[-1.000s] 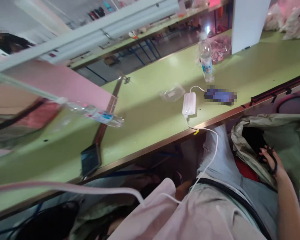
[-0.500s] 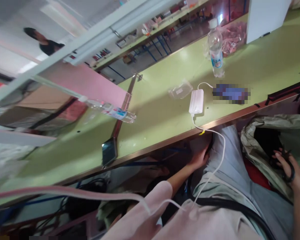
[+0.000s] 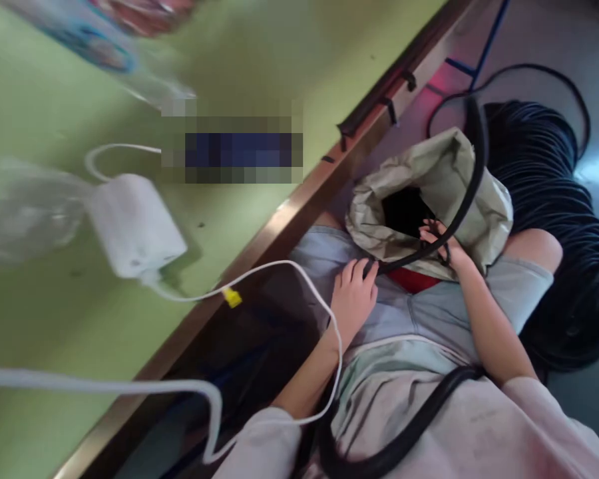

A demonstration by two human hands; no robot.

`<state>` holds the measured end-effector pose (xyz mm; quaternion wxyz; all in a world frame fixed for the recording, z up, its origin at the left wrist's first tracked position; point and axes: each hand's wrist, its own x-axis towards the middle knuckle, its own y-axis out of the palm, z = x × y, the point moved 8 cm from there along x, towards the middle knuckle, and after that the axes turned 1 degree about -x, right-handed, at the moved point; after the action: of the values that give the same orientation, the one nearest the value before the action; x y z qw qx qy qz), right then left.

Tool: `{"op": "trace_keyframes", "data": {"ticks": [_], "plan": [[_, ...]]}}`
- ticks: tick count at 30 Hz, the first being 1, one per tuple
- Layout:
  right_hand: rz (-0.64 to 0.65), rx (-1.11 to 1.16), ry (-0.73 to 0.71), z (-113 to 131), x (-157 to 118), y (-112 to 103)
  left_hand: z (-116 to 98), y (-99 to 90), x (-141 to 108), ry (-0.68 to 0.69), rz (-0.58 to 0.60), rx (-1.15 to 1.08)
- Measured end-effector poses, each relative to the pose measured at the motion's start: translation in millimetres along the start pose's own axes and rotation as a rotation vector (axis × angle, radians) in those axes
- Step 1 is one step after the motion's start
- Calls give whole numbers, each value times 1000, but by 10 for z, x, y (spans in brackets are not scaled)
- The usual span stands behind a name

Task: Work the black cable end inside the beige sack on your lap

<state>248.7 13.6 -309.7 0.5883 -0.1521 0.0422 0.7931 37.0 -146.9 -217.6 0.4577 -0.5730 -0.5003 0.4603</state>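
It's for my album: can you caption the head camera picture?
Left hand gripping a black tube, right hand with black scissors at an open bag.

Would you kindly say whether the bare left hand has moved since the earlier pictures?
Yes, the bare left hand moved rightward, away from the small yellow tag at the green table's edge.

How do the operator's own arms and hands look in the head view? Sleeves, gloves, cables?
The left hand and right hand are ungloved, with bare forearms. The left sleeve and right sleeve are short, loose and pale, whitish with a pink tinge. A thin white cable loops past the left forearm.
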Motion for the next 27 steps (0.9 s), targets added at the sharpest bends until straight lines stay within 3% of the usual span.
{"op": "trace_keyframes", "data": {"ticks": [4,7,13,15,17,19,21,24,27], "plan": [[36,-11,-18,153,-122,70,-223,123,321,151,210,-27],[42,45,39,186,-159,44,-113,139,396,210,298,-65],[-93,434,173,21,-120,-153,630,-52,272,-42,0,-83],[-112,533,168,-15,-89,-169,714,-109,216,-59,-62,-44],[-98,603,160,-49,-48,-138,664,-197,206,-42,-148,-18],[-77,645,162,-90,2,-76,484,-248,266,5,-213,-23],[-77,654,184,-138,52,-10,161,-206,403,122,-222,-71],[-95,640,220,-162,105,73,-515,-5,637,443,-173,-170],[-105,617,206,-115,113,99,-1158,303,676,857,-19,-228]]}}
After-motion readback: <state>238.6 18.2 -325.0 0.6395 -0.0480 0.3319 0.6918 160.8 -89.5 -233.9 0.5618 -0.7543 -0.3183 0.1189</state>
